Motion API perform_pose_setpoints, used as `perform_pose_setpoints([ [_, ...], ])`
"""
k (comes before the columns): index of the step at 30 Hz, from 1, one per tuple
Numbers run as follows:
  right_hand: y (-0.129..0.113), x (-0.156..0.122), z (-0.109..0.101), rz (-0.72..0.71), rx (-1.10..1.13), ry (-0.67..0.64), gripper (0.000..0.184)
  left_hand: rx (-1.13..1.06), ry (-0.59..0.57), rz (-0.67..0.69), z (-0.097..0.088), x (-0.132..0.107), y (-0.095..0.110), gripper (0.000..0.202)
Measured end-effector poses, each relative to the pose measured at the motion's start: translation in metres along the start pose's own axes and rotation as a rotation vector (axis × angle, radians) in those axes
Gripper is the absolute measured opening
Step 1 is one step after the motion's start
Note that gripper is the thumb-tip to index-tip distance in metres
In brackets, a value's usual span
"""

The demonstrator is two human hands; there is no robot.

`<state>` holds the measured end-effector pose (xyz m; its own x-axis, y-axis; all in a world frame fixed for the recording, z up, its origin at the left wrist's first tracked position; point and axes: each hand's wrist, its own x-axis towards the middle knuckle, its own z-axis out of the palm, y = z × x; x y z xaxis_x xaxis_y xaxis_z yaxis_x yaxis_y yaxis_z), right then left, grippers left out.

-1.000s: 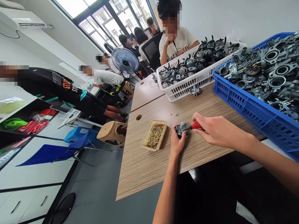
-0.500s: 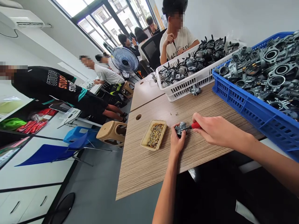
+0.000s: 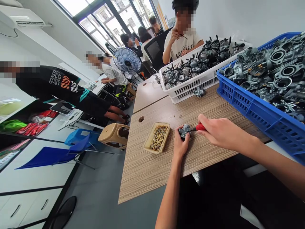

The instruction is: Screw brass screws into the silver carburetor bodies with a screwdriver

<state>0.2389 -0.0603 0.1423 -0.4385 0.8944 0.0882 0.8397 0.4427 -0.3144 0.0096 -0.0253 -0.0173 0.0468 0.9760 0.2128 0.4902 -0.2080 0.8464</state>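
Carburetor [image 3: 184, 129]: located just to the right of the parts box [image 3: 149, 140], which serves as the reference for all positions below. I view the station through the head camera. My left hand [image 3: 181, 143] is closed around the carburetor, thumb on the near side. My right hand [image 3: 218, 131] grips the red handle of a screwdriver [image 3: 200, 127], its shaft directed at the carburetor. I cannot tell whether the tip is seated; it is too small to resolve.

The parts box is pale yellow, rests on the wood-grain table [image 3: 138, 175] and contains small brass-coloured pieces [image 3: 159, 139]. Two loose small pieces [image 3: 177, 116] lie beyond the box, toward its right.

Farther to the right of the box, a blue crate [image 3: 252, 111] is heaped with metal carburetor parts [image 3: 278, 66]. Beyond the box, a white crate [image 3: 183, 94] is filled with carburetor units [image 3: 195, 65]; one separate unit [image 3: 199, 92] sits just outside its near wall.

To the left of the box, off the table, I note a tan stool [image 3: 113, 135]. Beyond the white crate, a co-worker [image 3: 179, 46] in a light shirt holds a thin dark tool. Far behind the box stands a fan [image 3: 127, 61].
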Motion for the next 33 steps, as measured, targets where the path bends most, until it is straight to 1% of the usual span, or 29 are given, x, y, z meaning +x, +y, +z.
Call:
perform_pose_setpoints([
  [3, 0.0005, 0.0004, -0.0003, 0.033, -0.032, -0.011, 0.013, -0.003, 0.003, 0.007, 0.0003, 0.0003, -0.0002, 0.036],
  [9, 0.0026, -0.0014, -0.0012, -0.039, 0.058, -0.011, 0.007, 0.017, 0.007, 0.013, 0.0003, 0.0004, -0.0022, 0.037],
  [12, 0.001, -0.0007, -0.0009, -0.002, 0.016, -0.02, 0.007, 0.015, 0.009, 0.019, 0.0006, 0.0001, -0.004, 0.037],
  [15, 0.0004, 0.0002, -0.0013, 0.043, -0.03, -0.039, 0.012, 0.011, 0.012, 0.019, 0.0011, 0.0, -0.0054, 0.037],
  [22, 0.0015, -0.0006, -0.0009, -0.01, 0.009, -0.01, 0.009, 0.001, 0.007, 0.015, 0.0011, 0.0004, -0.0058, 0.038],
  [28, -0.0001, 0.0001, -0.0011, 0.049, -0.043, -0.026, 0.014, 0.0, 0.004, 0.02, 0.0011, 0.0008, -0.0066, 0.037],
  [33, 0.0009, -0.0008, -0.0006, 0.001, -0.009, -0.007, 0.01, 0.008, 0.009, 0.014, 0.0008, 0.0014, -0.0058, 0.037],
])
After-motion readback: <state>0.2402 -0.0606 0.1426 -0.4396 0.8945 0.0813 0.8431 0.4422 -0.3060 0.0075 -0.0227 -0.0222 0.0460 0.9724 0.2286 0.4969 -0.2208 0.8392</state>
